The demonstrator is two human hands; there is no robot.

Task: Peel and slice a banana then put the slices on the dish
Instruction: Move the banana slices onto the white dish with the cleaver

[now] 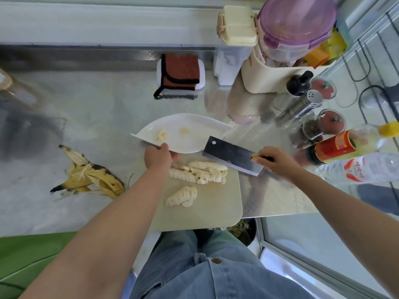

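Note:
A white leaf-shaped dish point(194, 124) lies beyond the pale cutting board point(216, 203) and holds a few banana slices point(160, 135). My left hand point(158, 156) grips the dish's near rim. Two rows of sliced banana point(198, 172) lie on the board, with a smaller sliced piece point(182, 196) nearer to me. My right hand point(274, 161) holds a cleaver point(232, 155) by its handle. Its blade hovers over the board's far right corner, beside the dish.
The empty banana peel point(90, 175) lies on the steel counter to the left. Sauce bottles point(336, 145), spice jars and a shaker point(300, 108) crowd the right side. A brown cloth on a white tray point(180, 72) and storage containers point(237, 24) sit at the back.

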